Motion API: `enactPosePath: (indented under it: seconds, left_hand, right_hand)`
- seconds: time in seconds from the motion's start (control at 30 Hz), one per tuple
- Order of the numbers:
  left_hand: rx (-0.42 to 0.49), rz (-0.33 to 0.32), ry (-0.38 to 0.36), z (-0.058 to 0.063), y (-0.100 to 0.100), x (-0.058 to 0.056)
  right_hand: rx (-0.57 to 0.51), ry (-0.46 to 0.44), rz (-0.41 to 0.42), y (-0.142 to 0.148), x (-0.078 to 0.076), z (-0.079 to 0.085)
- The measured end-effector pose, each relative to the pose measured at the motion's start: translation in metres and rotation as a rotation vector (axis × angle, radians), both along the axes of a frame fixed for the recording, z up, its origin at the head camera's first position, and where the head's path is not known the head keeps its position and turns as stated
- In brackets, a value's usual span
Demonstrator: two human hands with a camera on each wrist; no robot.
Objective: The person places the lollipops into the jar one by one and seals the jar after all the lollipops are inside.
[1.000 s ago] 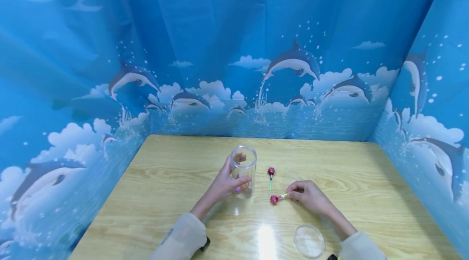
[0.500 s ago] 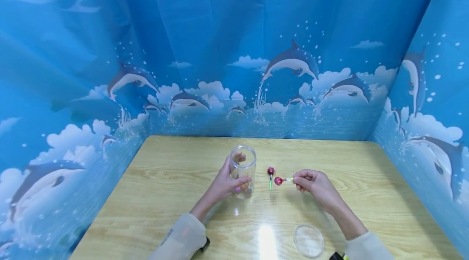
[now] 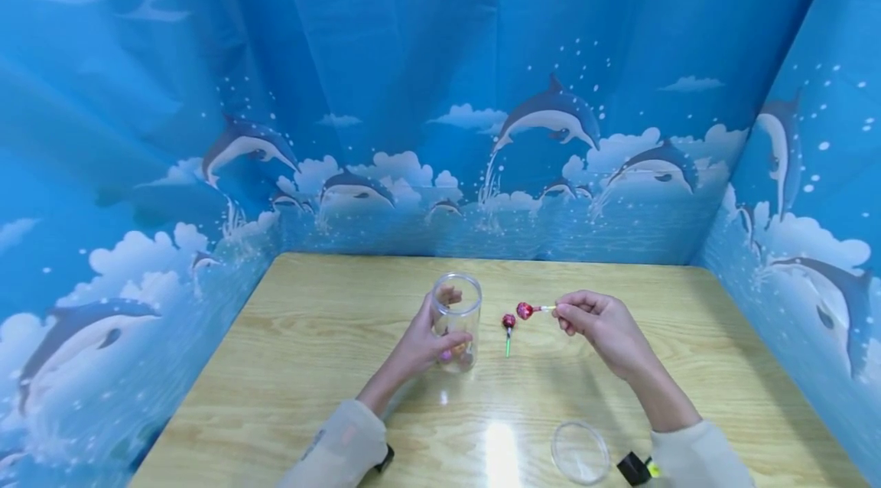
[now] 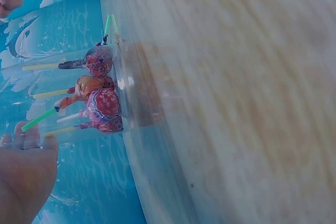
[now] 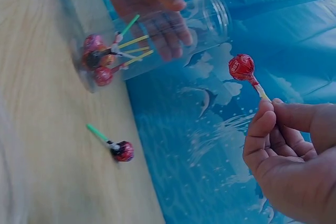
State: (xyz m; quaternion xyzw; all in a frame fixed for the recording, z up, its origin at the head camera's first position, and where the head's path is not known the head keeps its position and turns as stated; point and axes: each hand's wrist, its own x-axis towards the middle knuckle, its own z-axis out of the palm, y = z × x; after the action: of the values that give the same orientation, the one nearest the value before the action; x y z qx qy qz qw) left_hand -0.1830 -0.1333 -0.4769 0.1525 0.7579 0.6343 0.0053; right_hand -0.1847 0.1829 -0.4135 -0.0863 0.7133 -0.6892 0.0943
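Observation:
My left hand [image 3: 425, 339] grips a clear plastic jar [image 3: 463, 323] that stands upright and uncovered on the table. Inside it, several wrapped lollipops [image 4: 102, 106] lie heads down at the bottom, their sticks pointing up. Thumb and fingers of my right hand [image 3: 597, 320] pinch the stick of a red lollipop [image 5: 242, 67], held in the air to the right of the jar with its head toward it. A second lollipop [image 3: 508, 322], dark red with a green stick, lies on the table between the jar and my right hand.
A round clear lid [image 3: 580, 453] lies on the wooden table [image 3: 330, 320] near the front, below my right forearm. Blue dolphin-printed curtains [image 3: 413, 90] close off the back and both sides of the table.
My right hand has lifted the red lollipop from low by the table, moving it up and away from me. The left hand and jar have stayed in place.

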Motion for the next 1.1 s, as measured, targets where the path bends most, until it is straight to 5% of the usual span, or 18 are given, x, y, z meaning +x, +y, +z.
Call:
enactPosePath:
  seconds: [0.43,1.1]
  left_hand:
    - [0.000,-0.001,-0.001,0.001,0.001,0.000]
    - [-0.004,0.022,-0.001,0.003,0.002,0.000]
  right_hand:
    - [-0.031,0.076,0.024,-0.010,-0.006,0.028]
    - [-0.119,0.074,0.067,-0.040,-0.020,0.039]
